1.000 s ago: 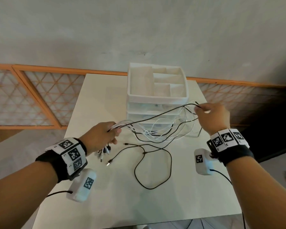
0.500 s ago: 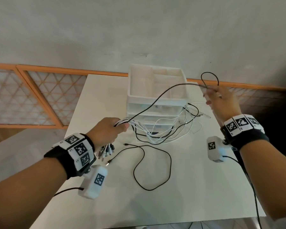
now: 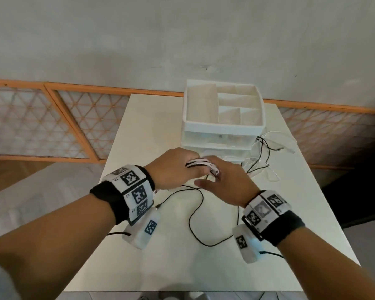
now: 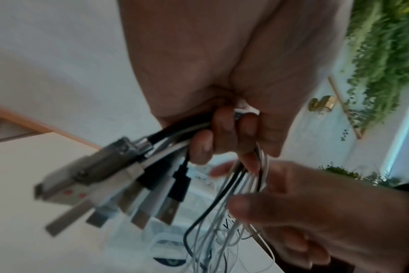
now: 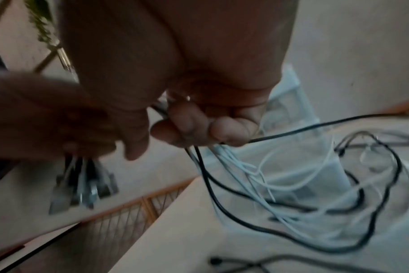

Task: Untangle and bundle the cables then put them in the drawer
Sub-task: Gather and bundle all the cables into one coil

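Note:
My left hand (image 3: 182,166) grips a bunch of white and black cables (image 3: 200,163) above the table, in front of the white drawer unit (image 3: 223,126). In the left wrist view its fingers (image 4: 222,140) curl round the cables, and several USB plugs (image 4: 152,194) hang below the fist. My right hand (image 3: 218,177) sits right against the left one. Its fingers (image 5: 199,129) curl round the same cables (image 5: 234,166) just past the left fist. The rest of the cables trail in a loose tangle (image 3: 261,156) beside the unit's right side.
One separate black cable (image 3: 195,215) lies looped on the white table (image 3: 160,267) under my wrists. The drawer unit's top tray has open compartments. Its drawers look closed. An orange lattice railing (image 3: 78,126) runs behind the table.
My right hand has come down from high on the right to meet the left hand and now grips the cables beside it. The black cable stretched between the hands has gone slack.

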The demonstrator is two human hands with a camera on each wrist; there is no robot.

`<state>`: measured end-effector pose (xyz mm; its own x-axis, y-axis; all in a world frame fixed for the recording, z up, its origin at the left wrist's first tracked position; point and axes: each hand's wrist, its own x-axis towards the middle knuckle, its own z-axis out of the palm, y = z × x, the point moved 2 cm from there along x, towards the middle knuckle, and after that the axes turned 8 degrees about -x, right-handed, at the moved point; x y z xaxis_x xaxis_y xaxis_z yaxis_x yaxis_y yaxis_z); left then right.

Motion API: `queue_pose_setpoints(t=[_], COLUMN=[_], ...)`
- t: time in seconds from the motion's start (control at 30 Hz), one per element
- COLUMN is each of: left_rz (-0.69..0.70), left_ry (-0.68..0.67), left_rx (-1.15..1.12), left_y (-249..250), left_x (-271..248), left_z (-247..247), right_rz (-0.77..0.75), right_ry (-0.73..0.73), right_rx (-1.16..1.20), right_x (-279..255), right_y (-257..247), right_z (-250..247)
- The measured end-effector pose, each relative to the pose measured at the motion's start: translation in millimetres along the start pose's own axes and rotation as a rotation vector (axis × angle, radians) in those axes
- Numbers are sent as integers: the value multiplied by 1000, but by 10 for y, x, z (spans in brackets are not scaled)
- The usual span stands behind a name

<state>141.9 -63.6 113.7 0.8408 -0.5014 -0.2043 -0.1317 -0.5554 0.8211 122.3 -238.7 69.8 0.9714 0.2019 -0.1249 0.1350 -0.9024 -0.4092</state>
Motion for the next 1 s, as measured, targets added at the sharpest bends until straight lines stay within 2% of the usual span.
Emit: queue_pose_setpoints(t=[0.07,0.1,0.13,0.17,0.2,0.23,0.33,0.4,0.47,0.5,0.57,0.63,0.7,0.77,0.87,1.0], left_rz=[-11,-50,-92,-130,-166,-195,-297,-351,-366,-366,-349,-313,-301,-319,-363,-387], left_ry=[-38,-53,-73,-89,-96,-77,96,183,204,199,171,129,105,105,106,122], left_rx=[-56,-96,-99,-63,-10,35,16,-12,-52,-76,-125,-116,-114,-148,-235,-342], left_y=[-29,-85,-157,-252,-356,-439,-713,-839,-928,-939,-913,-855,-829,-848,-909,-955], left_x=[-92,-144,-187,-209,-225,-217,-209,-218,-221,-228,-241,-256,-258,-253,-257,-261], left_z=[-53,-99,-137,-157,-151,-136,-99,-93,-82,-80,-66,-53,-49,-56,-52,1], right_rz=[133,223,304,335,337,318,235,179,70,-4,-110,-104,-32,29,68,-64], right_ry=[-90,-74,33,200,349,421,282,336,385,325,77,-193,-333,-349,-274,-211], right_rx=[-1,70,86,48,13,44,165,227,209,159,-19,-195,-295,-365,-434,-513], right_x=[97,117,136,147,151,143,96,25,-17,-2,92,228,336,369,325,187], right_y=[123,225,338,412,463,478,321,270,159,69,-125,-254,-325,-346,-305,-213], right_z=[76,87,79,54,87,136,482,720,929,1035,1211,1349,1440,1509,1529,1535])
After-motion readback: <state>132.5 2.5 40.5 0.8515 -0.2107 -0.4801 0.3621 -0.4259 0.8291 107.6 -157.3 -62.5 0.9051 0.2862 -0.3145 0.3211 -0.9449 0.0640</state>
